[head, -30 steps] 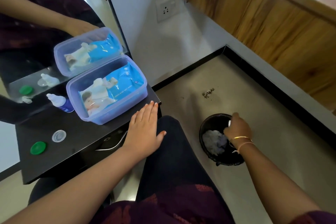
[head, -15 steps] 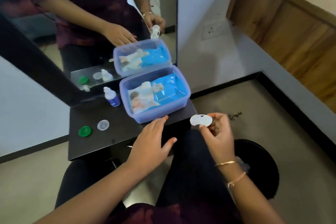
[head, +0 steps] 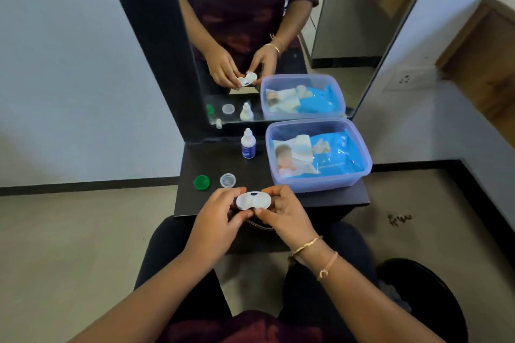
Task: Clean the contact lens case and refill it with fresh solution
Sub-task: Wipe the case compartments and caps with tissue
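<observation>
I pinch the white contact lens case (head: 253, 200) by its two ends: my left hand (head: 220, 220) grips one, my right hand (head: 287, 217) the other, fingers (head: 274, 190) curled over it and thumbs beneath. It hangs above the worktop's (head: 320, 200) near edge. I judge it best held level, wells up, before the solution bottle (head: 248, 145).

Two bare forearms: left forearm enters from 7 o'clock, right forearm from 5 o'clock, both converging on frame centre. The left hand (head: 220, 214) has curled fingers and pinches the 9 o'clock end of the lens case (head: 253, 200). The right hand (head: 287, 217), fingers also curled, pinches its 3 o'clock end. Both thumb tips sit nearly touching at the case's 6 o'clock edge.
</observation>
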